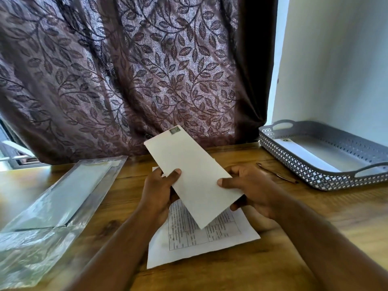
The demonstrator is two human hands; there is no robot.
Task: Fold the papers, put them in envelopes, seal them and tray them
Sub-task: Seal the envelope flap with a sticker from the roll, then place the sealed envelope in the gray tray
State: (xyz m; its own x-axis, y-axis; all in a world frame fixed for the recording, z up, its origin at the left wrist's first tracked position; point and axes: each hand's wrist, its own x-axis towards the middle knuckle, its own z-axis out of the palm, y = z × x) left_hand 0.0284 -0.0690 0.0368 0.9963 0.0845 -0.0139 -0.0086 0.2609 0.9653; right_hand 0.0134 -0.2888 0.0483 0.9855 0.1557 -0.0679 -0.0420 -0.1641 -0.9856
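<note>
A long white envelope point(190, 171) with a small stamp at its far corner is held tilted above the table. My left hand point(158, 192) grips its left edge, thumb on top. My right hand point(249, 190) grips its right edge near the lower end. Under the envelope a printed paper point(195, 244) with a table of text lies flat on the wooden table point(315, 217). A grey perforated tray point(327, 156) with handles stands at the right, and one stamped white envelope point(302, 154) lies inside it.
A clear plastic pack of envelopes point(56, 198) lies at the left of the table. A pen point(275, 173) rests between my right hand and the tray. A leaf-patterned curtain point(134, 70) hangs behind the table, and a white wall is at the right.
</note>
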